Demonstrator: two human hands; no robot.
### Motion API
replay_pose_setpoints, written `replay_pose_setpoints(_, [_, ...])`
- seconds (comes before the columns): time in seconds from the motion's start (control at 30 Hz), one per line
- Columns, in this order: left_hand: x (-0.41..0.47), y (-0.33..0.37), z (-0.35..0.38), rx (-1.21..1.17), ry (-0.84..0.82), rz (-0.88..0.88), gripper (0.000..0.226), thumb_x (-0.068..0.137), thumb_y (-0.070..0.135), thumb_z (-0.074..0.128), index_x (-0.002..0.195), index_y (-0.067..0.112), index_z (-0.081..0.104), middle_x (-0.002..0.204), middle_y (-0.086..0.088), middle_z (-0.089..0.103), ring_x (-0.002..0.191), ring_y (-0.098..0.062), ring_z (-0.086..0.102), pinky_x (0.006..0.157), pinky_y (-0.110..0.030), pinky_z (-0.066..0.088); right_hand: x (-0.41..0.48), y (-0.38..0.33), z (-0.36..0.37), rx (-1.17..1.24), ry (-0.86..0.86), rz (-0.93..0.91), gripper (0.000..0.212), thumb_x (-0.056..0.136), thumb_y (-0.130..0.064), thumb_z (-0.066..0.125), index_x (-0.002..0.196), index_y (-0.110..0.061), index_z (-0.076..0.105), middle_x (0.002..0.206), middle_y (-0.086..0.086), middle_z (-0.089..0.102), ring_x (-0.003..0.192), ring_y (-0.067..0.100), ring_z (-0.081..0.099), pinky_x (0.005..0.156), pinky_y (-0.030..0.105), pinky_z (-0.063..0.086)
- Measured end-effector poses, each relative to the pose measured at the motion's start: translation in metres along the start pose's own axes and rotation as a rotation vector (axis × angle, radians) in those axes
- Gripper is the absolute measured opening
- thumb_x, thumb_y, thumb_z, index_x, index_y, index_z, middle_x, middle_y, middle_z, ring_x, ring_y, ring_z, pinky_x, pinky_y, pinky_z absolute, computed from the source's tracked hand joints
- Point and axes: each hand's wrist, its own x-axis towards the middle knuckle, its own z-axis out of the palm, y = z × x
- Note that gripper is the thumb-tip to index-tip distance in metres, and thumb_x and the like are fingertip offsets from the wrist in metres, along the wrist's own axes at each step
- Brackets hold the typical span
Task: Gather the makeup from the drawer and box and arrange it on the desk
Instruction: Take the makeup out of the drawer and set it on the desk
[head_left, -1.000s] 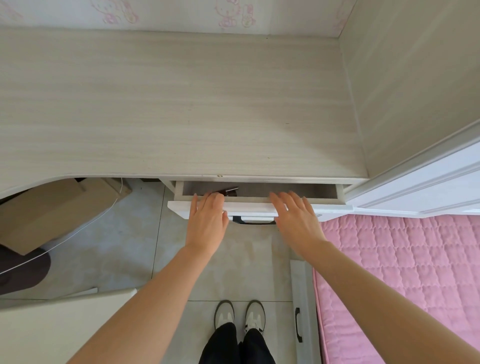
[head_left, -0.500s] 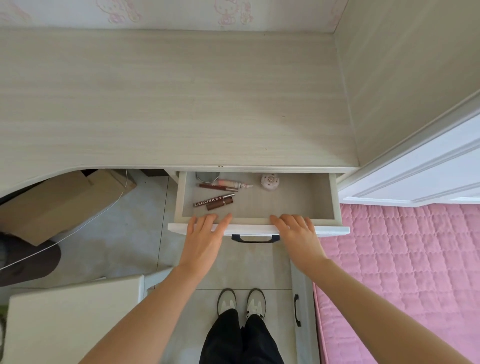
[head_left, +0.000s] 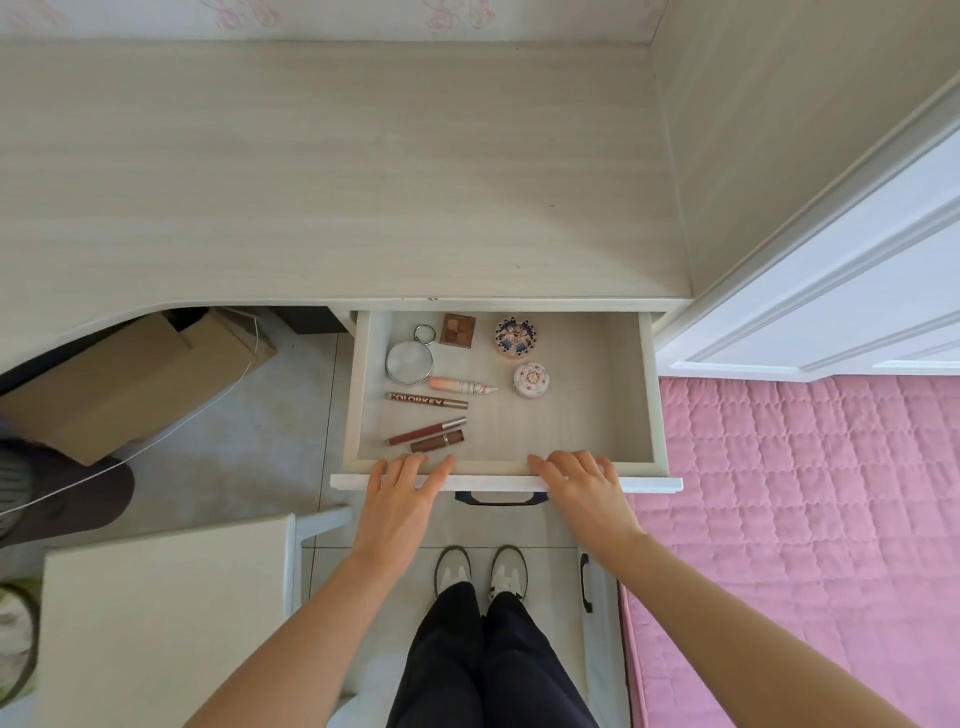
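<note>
The drawer (head_left: 644, 395) now extends much farther out from under the bench (head_left: 332, 171); one second ago it was barely open. The left hand (head_left: 397, 506) and right hand (head_left: 584, 493) have travelled with its front edge toward the person. Newly exposed at the rear are a brown eyeshadow palette (head_left: 457, 330), a patterned round compact (head_left: 515, 336) and the whole round mirror (head_left: 409, 362).

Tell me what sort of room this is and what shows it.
Most likely a bedroom with a dressing desk: a pink quilted mattress lies right of the desk, cartoon-print wallpaper runs behind it, and the open drawer holds makeup such as a round compact.
</note>
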Motion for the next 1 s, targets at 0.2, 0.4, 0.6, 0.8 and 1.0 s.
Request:
replay_pose_setpoints(0.2, [-0.016,0.006,0.004,-0.014,-0.042,-0.027,0.088,0.042,-0.005,0.089,0.122,0.02,0.064,0.103,-0.01,0.064,0.094,-0.029,0.062,0.085,-0.045,0.053,-0.014,-0.003,0.01,0.048,-0.089,0.001,0.066,0.08,-0.005,0.063,0.138,-0.028,0.042,0.129,-0.001,0.052,0.116,0.025,0.048,0.099,0.043,0.035])
replay_pose_setpoints(0.4, [-0.031,0.013,0.004,-0.054,-0.085,-0.041,0.068,0.059,0.01,0.089,0.122,0.023,0.064,0.104,-0.007,0.064,0.095,-0.027,0.061,0.086,-0.041,0.053,-0.024,0.0,0.015,0.138,-0.138,0.007,0.052,0.092,-0.018,0.054,0.139,-0.033,0.038,0.134,-0.003,0.048,0.12,0.022,0.043,0.1,0.04,0.033])
replay_pose_setpoints(0.6, [-0.024,0.017,-0.005,-0.201,-0.041,-0.141,0.034,0.09,0.028,0.063,0.122,0.016,0.064,0.102,-0.002,0.066,0.098,-0.024,0.062,0.09,-0.041,0.049,-0.024,0.002,0.014,0.225,-0.174,0.03,0.044,0.096,-0.032,0.047,0.139,-0.034,0.038,0.137,-0.004,0.047,0.125,0.022,0.041,0.104,0.041,0.031])
replay_pose_setpoints(0.8, [0.015,0.003,-0.008,-0.264,-0.125,-0.209,0.032,0.098,0.03,0.043,0.125,0.019,0.057,0.112,0.004,0.065,0.103,-0.016,0.059,0.091,-0.032,0.048,0.001,0.008,0.006,0.366,-0.222,0.13,0.037,0.098,-0.032,0.04,0.135,-0.026,0.047,0.131,-0.003,0.053,0.117,0.021,0.048,0.094,0.036,0.042])
replay_pose_setpoints(1.0, [0.078,-0.027,-0.002,-0.253,-0.189,-0.242,0.037,0.095,0.019,0.045,0.131,0.013,0.05,0.126,-0.004,0.052,0.114,-0.021,0.047,0.088,-0.034,0.048,0.063,0.017,-0.008,0.434,-0.181,0.243,0.037,0.098,-0.029,0.044,0.134,-0.019,0.048,0.129,0.002,0.053,0.115,0.024,0.05,0.087,0.04,0.05])
